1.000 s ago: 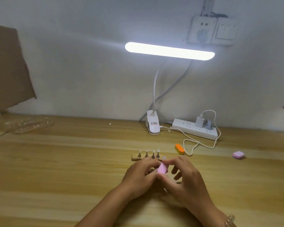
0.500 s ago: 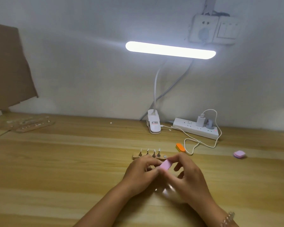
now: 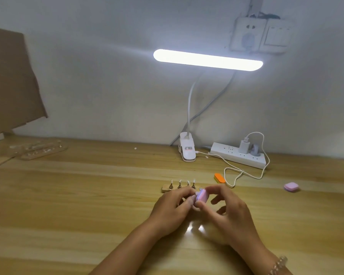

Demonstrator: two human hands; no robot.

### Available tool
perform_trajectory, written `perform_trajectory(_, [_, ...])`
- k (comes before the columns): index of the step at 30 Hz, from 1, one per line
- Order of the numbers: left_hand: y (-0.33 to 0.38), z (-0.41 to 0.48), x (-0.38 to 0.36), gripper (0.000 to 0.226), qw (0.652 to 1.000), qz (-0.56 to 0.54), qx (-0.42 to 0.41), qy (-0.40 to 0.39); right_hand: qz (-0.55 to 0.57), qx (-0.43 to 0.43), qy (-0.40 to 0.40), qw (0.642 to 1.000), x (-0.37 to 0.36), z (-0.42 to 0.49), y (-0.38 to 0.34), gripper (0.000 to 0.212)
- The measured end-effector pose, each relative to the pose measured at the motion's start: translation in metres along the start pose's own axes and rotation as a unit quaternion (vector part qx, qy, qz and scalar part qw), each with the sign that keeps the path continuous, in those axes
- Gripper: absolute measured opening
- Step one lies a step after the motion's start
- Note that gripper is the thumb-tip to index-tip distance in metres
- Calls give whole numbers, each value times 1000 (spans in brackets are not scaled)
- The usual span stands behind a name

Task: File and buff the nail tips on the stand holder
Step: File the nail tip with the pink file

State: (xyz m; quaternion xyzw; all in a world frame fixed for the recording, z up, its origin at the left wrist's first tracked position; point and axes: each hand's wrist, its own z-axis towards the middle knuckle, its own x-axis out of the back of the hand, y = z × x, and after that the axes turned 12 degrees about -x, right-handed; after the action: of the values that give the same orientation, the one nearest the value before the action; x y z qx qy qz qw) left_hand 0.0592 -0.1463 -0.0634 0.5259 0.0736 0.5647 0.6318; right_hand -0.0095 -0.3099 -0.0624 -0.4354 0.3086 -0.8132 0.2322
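Note:
A small wooden stand holder (image 3: 166,189) lies on the desk with several metal pegs, each bearing a pale nail tip (image 3: 171,181). Just in front of it my right hand (image 3: 225,211) pinches a small pink buffer block (image 3: 201,195) between thumb and forefinger. My left hand (image 3: 172,208) pinches a small peg or nail tip against the block's left face; the piece itself is mostly hidden by my fingers. Both hands hover a little above the desk.
An orange buffer block (image 3: 219,178) and a second pink block (image 3: 291,187) lie to the right. A clip lamp base (image 3: 188,151), white power strip (image 3: 238,157) and looping cable (image 3: 244,171) sit behind. More wooden holders (image 3: 42,150) lie far left.
My right hand has turned and shifted the pink block slightly against the piece in my left hand. The hands stay just in front of the stand holder.

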Motion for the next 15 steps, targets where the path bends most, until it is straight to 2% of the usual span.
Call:
perform_trajectory(2, [1,-1,0,18,1000,5,-3,-3,-13,-7,27,1000,0,1,2,29])
perform_trajectory(5, [1,-1,0,19,1000,4,-7,-2,-18,34,9,999,-3,-3,-1,34])
perform_trajectory(9, [2,0,1,20,1000,-16,-10,2,-14,13,43,999,-1,2,3,27])
perform_trajectory(12, [0,0,0,21,999,-40,3,22,-27,43,4,999,-3,-2,-1,32])
perform_trajectory(15, [-1,0,0,18,997,-64,26,43,-5,8,22,1000,-3,2,5,40])
